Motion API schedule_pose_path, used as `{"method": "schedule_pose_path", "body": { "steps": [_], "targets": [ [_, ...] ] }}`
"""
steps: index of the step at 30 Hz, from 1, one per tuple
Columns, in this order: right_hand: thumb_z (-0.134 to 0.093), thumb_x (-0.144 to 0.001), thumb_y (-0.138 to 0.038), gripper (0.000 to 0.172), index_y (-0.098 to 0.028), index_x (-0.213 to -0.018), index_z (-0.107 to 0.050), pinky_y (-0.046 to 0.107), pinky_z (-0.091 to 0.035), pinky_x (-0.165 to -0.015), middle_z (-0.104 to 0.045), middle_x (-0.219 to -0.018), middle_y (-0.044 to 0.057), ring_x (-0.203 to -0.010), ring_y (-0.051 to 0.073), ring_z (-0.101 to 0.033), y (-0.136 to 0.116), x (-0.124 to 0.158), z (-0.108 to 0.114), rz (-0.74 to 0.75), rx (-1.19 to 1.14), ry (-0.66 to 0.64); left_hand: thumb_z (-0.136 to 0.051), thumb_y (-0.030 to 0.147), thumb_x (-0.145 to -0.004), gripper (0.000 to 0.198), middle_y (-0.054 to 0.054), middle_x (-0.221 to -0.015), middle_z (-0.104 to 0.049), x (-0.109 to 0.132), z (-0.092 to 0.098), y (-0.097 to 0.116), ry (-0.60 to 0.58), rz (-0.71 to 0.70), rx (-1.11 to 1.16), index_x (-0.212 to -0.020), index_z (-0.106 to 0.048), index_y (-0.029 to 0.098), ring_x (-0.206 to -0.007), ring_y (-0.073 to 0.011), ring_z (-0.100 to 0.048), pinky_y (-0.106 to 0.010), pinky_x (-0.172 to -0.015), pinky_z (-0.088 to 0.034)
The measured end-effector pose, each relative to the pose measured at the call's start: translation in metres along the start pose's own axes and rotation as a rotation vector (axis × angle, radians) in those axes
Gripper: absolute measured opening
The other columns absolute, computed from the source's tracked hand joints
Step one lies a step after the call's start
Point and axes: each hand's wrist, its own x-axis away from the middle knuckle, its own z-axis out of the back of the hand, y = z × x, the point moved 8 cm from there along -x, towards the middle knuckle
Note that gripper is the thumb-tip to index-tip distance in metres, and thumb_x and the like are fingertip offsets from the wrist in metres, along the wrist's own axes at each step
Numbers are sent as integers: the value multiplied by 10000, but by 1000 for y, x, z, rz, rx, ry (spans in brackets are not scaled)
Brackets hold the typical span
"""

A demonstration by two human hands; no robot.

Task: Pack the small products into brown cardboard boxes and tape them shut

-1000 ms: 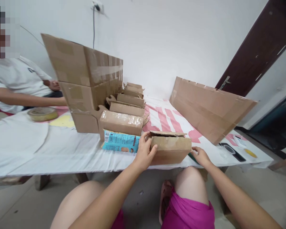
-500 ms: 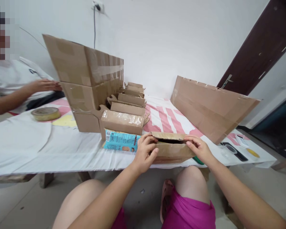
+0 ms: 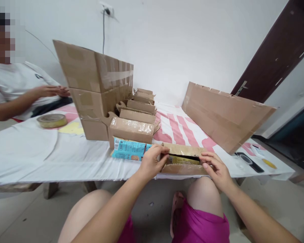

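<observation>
A small cardboard box (image 3: 186,169) lies at the table's front edge, its long top flaps partly apart. Through the gap shows a yellow packet (image 3: 186,160) inside. My left hand (image 3: 153,161) grips the box's left end, thumb and fingers closed at the flap edge. At the opposite end, my right hand (image 3: 217,169) holds the box with bent fingers by the flap and side. A blue printed packet (image 3: 129,150) lies just left of my left hand, partly covered by it.
Opened small cartons (image 3: 131,127) stand in a row behind the blue packet, beside stacked large boxes (image 3: 86,98). A tape roll (image 3: 52,120) lies at left near a co-worker (image 3: 22,87). A cardboard panel (image 3: 225,113) stands at right, near a phone (image 3: 250,162).
The box has tipped so its opening faces me more, and the gap is wider, showing the yellow packet. My right hand has moved slightly down and right.
</observation>
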Motion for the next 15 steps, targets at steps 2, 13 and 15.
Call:
{"method": "schedule_pose_path", "body": {
  "steps": [2, 13, 15],
  "targets": [
    [-508, -890, -306, 221, -226, -1043, -646, 312, -517, -781, -556, -1172, 108, -1041, 206, -573, -5, 5, 1, 25, 22, -12, -583, 148, -819, 100, -20, -800, -648, -1, 0, 1, 9, -16, -6, -899, -612, 201, -785, -147, -590, -268, -720, -480],
    [-579, -846, -267, 138, -219, -964, -633, 322, -490, -786, -630, -956, 73, -917, 188, -581, -43, 29, -17, 154, 86, -472, -545, 118, -807, 79, -11, -725, -599, 0, -2, 11, 37, -59, -24, -809, -574, 191, -742, -153, -529, -278, -675, -439],
    [-572, -853, -266, 131, -223, -961, -632, 325, -496, -778, -629, -941, 72, -905, 187, -582, -41, 29, -19, 151, 110, -469, -541, 127, -807, 69, -2, -681, -564, 0, -2, 13, 44, -57, -57, -799, -567, 191, -712, -154, -503, -280, -656, -424]
  ]
}}
